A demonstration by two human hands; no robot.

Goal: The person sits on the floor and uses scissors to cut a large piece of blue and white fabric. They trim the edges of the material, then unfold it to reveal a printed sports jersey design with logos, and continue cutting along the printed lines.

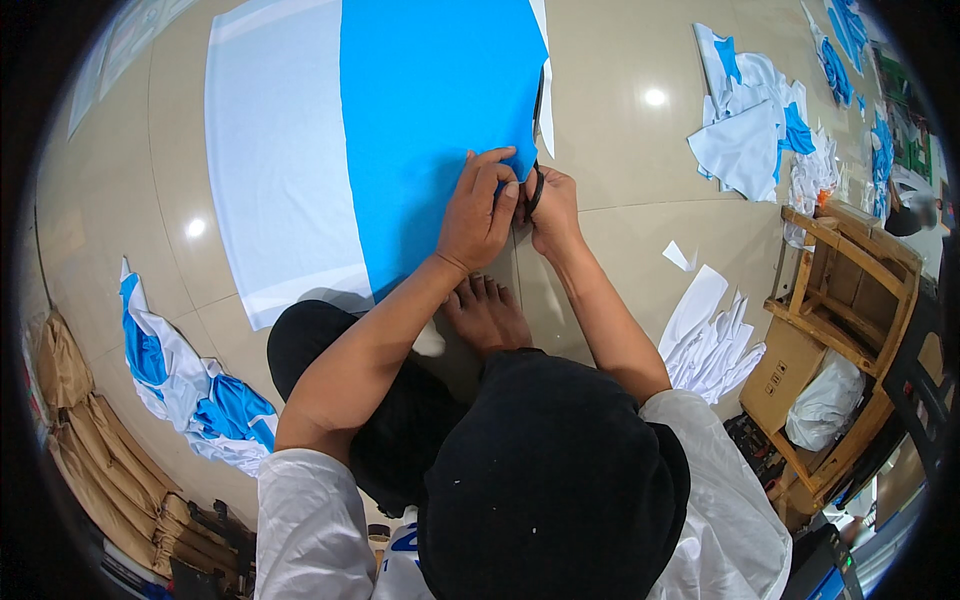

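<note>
A large cloth point(440, 90), part bright blue and part white, lies spread on the tiled floor point(630, 130) in front of the person, its top running out of view. A pair of dark scissors point(539, 188) is at its right edge, the blades pointing away from the person, along the blue side. Just beyond the blades lies a narrow white strip point(546, 125); whether it is wholly free of the cloth or joined farther up cannot be told.

The right hand point(555, 210) is closed around the scissor handles. The left hand point(478, 215) lies over the near right corner of the blue part, fingers bent; whether finger and thumb pinch the fabric there is not clear.

Judging by the blades' place, trimming of this edge is under way and not finished. The long left border of the white part point(275, 130) looks straight and neat, though the view does not show whether it needs any cutting.

A bare foot point(490, 315) rests near the cloth's lower edge. Farther right lie a small white scrap point(678, 256) and a heap of white pieces point(705, 345), probably offcuts. Crumpled blue-and-white fabric lies in a left pile point(190, 390) and a right pile point(745, 135); whether either is finished work or waste, I cannot tell.
</note>
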